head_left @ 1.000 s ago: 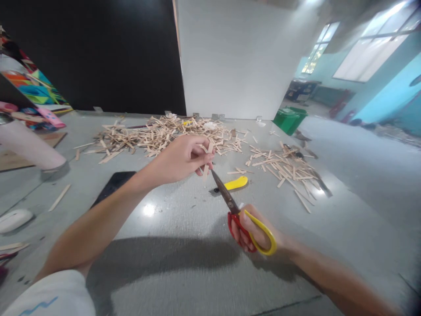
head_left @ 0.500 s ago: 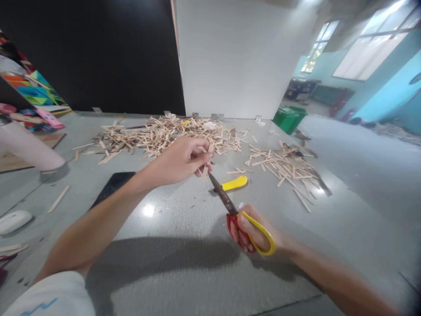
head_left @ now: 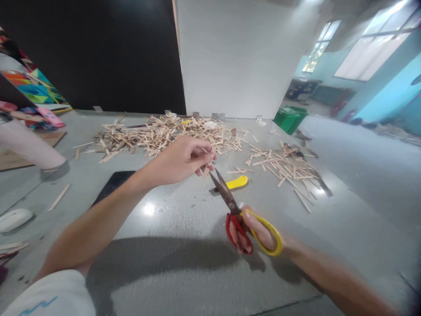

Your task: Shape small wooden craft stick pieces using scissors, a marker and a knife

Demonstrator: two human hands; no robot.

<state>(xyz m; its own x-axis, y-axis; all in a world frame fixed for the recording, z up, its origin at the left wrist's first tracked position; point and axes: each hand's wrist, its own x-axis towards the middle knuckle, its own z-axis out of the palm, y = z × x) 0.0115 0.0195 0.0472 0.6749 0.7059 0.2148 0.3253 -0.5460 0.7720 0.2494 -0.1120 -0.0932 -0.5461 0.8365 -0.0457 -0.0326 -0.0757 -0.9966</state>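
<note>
Pinching a short wooden strip (head_left: 205, 173) between thumb and fingers, the left hand (head_left: 184, 159) is just beyond the tips of the scissors (head_left: 232, 205), well apart from the right hand (head_left: 259, 228), whose fingers are wrapped in the red and yellow handles, blades parted. On the tabletop (head_left: 171, 215), a yellow-handled tool (head_left: 237, 182) lies just beside the scissors' blades, a loose heap of wooden sticks (head_left: 158, 136) lies beyond the scissors, and a smaller scatter of sticks (head_left: 289, 169) lies to their right.

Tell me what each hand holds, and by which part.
Left hand: a thin wooden strip, pinched near its middle. Right hand: scissors, by their red and yellow handles.
</note>
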